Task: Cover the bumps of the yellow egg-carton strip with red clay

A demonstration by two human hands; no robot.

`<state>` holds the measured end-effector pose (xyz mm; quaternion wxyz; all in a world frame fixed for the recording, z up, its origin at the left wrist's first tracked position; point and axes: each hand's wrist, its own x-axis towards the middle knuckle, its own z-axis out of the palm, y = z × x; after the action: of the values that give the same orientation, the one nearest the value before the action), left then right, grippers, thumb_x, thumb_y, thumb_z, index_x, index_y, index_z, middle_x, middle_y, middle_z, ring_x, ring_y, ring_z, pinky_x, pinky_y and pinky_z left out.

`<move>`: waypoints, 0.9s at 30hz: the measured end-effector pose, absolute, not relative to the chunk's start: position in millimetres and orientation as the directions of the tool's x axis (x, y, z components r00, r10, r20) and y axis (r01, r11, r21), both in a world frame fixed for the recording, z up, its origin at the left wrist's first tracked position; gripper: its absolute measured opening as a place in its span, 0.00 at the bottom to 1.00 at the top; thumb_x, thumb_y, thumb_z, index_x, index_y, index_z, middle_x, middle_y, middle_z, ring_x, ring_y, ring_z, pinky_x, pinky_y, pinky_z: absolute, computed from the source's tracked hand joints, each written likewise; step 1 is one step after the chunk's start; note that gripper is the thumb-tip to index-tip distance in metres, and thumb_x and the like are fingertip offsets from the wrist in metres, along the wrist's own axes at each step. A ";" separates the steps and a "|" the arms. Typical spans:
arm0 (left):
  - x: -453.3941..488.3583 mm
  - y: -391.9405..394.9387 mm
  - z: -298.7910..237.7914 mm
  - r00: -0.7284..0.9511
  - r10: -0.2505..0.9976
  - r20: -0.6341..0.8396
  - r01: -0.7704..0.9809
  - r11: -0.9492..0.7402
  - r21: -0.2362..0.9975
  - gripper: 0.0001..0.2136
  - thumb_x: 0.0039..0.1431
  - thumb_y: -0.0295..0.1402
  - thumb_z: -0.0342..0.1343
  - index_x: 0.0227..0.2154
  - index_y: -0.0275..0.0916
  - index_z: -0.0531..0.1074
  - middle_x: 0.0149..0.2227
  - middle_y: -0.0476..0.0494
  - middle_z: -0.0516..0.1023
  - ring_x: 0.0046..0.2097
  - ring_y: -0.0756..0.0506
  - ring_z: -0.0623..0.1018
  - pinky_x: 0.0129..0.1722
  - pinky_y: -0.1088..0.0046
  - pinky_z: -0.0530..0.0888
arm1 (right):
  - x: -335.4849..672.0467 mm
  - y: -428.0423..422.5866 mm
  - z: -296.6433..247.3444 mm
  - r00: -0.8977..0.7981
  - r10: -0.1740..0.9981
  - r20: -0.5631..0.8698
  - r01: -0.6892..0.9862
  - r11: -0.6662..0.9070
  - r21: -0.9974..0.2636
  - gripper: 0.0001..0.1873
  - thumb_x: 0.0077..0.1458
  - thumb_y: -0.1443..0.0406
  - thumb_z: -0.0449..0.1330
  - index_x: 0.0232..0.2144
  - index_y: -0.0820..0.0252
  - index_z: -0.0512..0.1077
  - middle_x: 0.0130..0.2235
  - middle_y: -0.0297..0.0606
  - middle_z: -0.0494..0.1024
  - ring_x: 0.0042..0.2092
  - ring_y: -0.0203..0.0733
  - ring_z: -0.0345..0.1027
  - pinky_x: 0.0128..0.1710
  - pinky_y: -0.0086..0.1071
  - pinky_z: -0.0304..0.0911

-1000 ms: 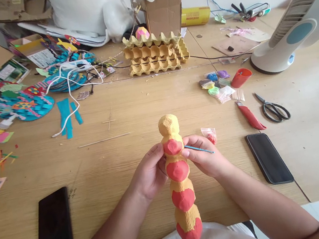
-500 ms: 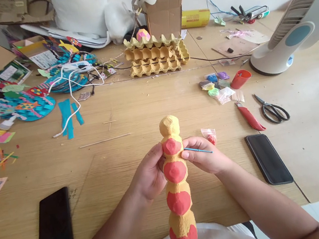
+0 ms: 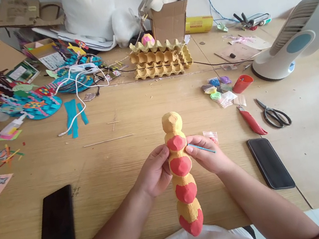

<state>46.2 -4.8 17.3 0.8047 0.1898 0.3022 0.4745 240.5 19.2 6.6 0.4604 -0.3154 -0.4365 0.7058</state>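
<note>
A strip of yellow egg carton (image 3: 183, 179) with red patches on several of its bumps is held up over the table's front edge, pointing away from me. My left hand (image 3: 156, 169) grips its left side near the upper end, thumb on the edge and the other fingers partly hidden behind. On the opposite side, my right hand (image 3: 207, 154) pinches the strip's edge. A thin blue stick (image 3: 201, 148) lies across the right fingers, its near tip close to the carton. The topmost bump is plain yellow.
Egg carton pieces (image 3: 158, 69) stand at the back. To the right lie a smartphone (image 3: 270, 163), scissors (image 3: 274, 113), a red-handled cutter (image 3: 251, 121), small bags of coloured material (image 3: 217, 86) and a white fan (image 3: 290, 38). A black tablet (image 3: 56, 226) lies at left.
The view has shifted slightly. The carton strip has tilted, its near end moving up and to the right in the picture. Both hands keep their hold.
</note>
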 end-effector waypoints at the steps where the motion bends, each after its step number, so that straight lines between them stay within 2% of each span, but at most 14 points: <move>1: 46.3 -4.6 17.9 0.360 0.881 -0.307 -0.651 0.473 0.594 0.19 0.57 0.46 0.77 0.43 0.38 0.85 0.36 0.43 0.86 0.36 0.47 0.81 0.36 0.74 0.78 | 242.3 20.6 9.2 -0.356 0.934 -0.025 -0.334 -0.152 -0.930 0.18 0.58 0.49 0.76 0.44 0.52 0.86 0.40 0.36 0.88 0.43 0.41 0.80 0.48 0.37 0.76; 3: 45.4 -4.5 18.9 0.341 0.884 -0.319 -0.655 0.467 0.595 0.18 0.58 0.46 0.76 0.43 0.40 0.84 0.36 0.43 0.85 0.36 0.46 0.81 0.36 0.72 0.78 | 245.6 23.2 15.9 -0.308 0.951 -0.003 -0.221 -0.075 -0.972 0.20 0.61 0.47 0.73 0.46 0.53 0.85 0.42 0.38 0.87 0.43 0.42 0.79 0.48 0.39 0.76; 5: 43.3 -4.7 18.7 0.343 0.872 -0.349 -0.652 0.488 0.580 0.15 0.60 0.46 0.74 0.41 0.41 0.83 0.34 0.46 0.83 0.32 0.46 0.79 0.34 0.71 0.76 | 248.4 24.2 23.2 -0.173 0.984 0.050 -0.132 0.027 -0.991 0.19 0.65 0.47 0.69 0.46 0.53 0.84 0.41 0.39 0.86 0.43 0.43 0.79 0.48 0.40 0.76; 7: 40.9 -5.2 17.6 0.370 0.847 -0.381 -0.643 0.529 0.553 0.14 0.62 0.46 0.73 0.38 0.42 0.81 0.31 0.48 0.80 0.29 0.47 0.76 0.32 0.70 0.73 | 250.9 22.1 29.3 -0.027 0.992 0.122 -0.074 0.120 -0.990 0.17 0.68 0.47 0.66 0.43 0.53 0.83 0.39 0.39 0.86 0.42 0.43 0.78 0.46 0.40 0.75; 9: 39.4 -6.0 16.3 0.395 0.827 -0.399 -0.630 0.561 0.537 0.13 0.64 0.47 0.71 0.37 0.43 0.80 0.29 0.49 0.78 0.28 0.47 0.76 0.32 0.69 0.72 | 253.4 17.0 33.6 0.034 0.983 0.181 -0.066 0.182 -0.981 0.15 0.70 0.50 0.65 0.40 0.53 0.81 0.37 0.38 0.85 0.39 0.44 0.77 0.44 0.40 0.74; 11: 39.7 -6.6 16.0 0.396 0.826 -0.402 -0.624 0.563 0.542 0.13 0.65 0.47 0.70 0.37 0.44 0.80 0.29 0.49 0.78 0.28 0.46 0.75 0.32 0.68 0.72 | 255.7 10.4 36.6 0.015 0.976 0.216 -0.136 0.216 -0.967 0.12 0.70 0.52 0.65 0.40 0.52 0.77 0.34 0.36 0.84 0.36 0.43 0.77 0.40 0.39 0.73; 14: 42.4 -7.2 18.9 0.363 0.848 -0.386 -0.627 0.529 0.572 0.12 0.66 0.47 0.68 0.38 0.44 0.80 0.30 0.47 0.80 0.30 0.45 0.77 0.33 0.67 0.71 | 257.4 1.5 41.6 -0.116 0.970 0.215 -0.231 0.184 -0.955 0.09 0.69 0.55 0.68 0.42 0.50 0.73 0.32 0.36 0.85 0.35 0.45 0.80 0.37 0.39 0.74; 18: 43.7 -8.1 27.7 0.427 0.817 -0.387 -0.603 0.576 0.551 0.14 0.67 0.49 0.66 0.35 0.44 0.79 0.29 0.47 0.79 0.28 0.45 0.77 0.31 0.68 0.72 | 255.3 -1.8 47.8 -0.212 0.963 0.164 -0.200 0.122 -0.972 0.13 0.68 0.53 0.69 0.38 0.51 0.71 0.31 0.37 0.86 0.30 0.44 0.78 0.30 0.37 0.71; 20: 42.6 -8.8 31.8 0.469 0.786 -0.403 -0.589 0.619 0.521 0.14 0.66 0.49 0.67 0.34 0.44 0.78 0.26 0.50 0.76 0.25 0.48 0.75 0.28 0.70 0.72 | 252.8 0.0 48.4 -0.183 0.960 0.213 -0.175 0.182 -0.968 0.15 0.66 0.52 0.70 0.35 0.52 0.73 0.29 0.37 0.85 0.29 0.43 0.76 0.29 0.37 0.70; 23: 41.2 -10.0 35.4 0.488 0.763 -0.424 -0.583 0.646 0.493 0.14 0.63 0.48 0.70 0.36 0.44 0.78 0.26 0.50 0.77 0.25 0.47 0.77 0.28 0.70 0.73 | 248.3 3.3 45.9 -0.174 0.929 0.326 -0.106 0.312 -0.944 0.13 0.64 0.54 0.72 0.33 0.53 0.78 0.30 0.39 0.84 0.33 0.44 0.76 0.35 0.40 0.72; 27: 41.9 -10.8 37.5 0.514 0.747 -0.423 -0.576 0.665 0.475 0.14 0.65 0.49 0.69 0.37 0.44 0.78 0.26 0.49 0.77 0.25 0.47 0.77 0.26 0.71 0.72 | 244.4 6.0 40.5 -0.222 0.901 0.374 -0.051 0.372 -0.927 0.10 0.65 0.57 0.71 0.33 0.52 0.80 0.32 0.38 0.83 0.33 0.43 0.74 0.34 0.39 0.71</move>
<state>41.9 -10.8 37.5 0.8589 0.1382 0.3080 0.3851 244.4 6.0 40.5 0.5274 -0.3326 -0.6386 0.4510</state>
